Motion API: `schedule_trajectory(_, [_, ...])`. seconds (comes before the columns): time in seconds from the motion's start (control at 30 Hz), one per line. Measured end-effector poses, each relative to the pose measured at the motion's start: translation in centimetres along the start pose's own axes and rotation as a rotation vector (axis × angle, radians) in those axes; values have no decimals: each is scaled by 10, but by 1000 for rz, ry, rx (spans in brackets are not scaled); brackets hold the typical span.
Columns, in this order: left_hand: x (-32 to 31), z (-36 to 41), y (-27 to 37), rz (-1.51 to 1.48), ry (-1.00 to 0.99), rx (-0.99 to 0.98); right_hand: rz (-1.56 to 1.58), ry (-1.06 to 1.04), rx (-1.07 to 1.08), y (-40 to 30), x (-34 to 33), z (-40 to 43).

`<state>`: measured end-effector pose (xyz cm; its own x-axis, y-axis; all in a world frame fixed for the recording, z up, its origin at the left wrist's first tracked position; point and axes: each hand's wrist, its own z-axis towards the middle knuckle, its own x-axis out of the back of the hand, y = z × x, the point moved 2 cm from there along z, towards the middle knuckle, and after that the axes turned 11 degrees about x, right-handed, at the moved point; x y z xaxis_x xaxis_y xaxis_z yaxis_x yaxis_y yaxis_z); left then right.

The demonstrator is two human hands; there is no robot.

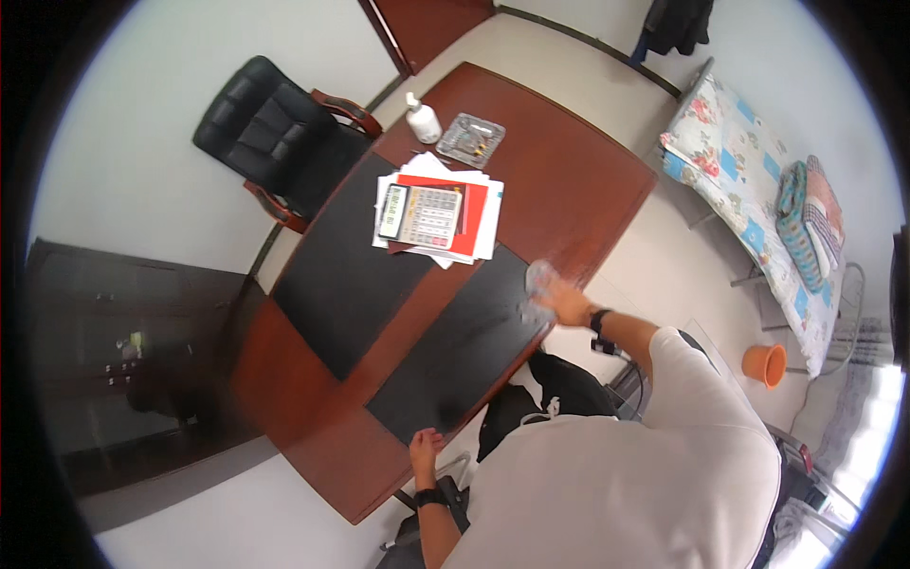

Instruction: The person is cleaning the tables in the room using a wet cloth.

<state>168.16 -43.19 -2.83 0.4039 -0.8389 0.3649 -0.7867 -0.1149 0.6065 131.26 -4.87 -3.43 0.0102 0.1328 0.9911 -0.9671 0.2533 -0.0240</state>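
My right hand [566, 301] presses a grey cloth [534, 313] onto the desk, near its front edge. The cloth lies across the border between a black inlaid panel [455, 341] and the reddish-brown wood. My left hand [426, 445] holds nothing and rests at the desk's front edge, by the panel's lower corner. Its fingers are loosely bent. Farther in on the wooden desk [569, 163], a calculator [421, 215] lies on a stack of papers and a red folder [478, 220].
A white pump bottle [424, 123] and a glass ashtray [470, 139] stand beyond the papers. A black office chair [284, 135] is across the desk. On the right are a bed [739, 185] with folded bedding [803, 220] and an orange bucket [764, 365]. A dark cabinet [142, 355] stands left.
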Motion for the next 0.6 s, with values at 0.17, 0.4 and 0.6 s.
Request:
schedule_trajectory(0.17, [35, 0, -32, -261, 108, 159, 309, -135, 167, -134, -30, 104])
schedule_trajectory(0.4, [6, 21, 16, 145, 537, -177, 546, -40, -163, -275, -21, 235])
schedule_trajectory(0.6, [-28, 21, 19, 457, 527, -490, 704, 139, -112, -226, -1, 226])
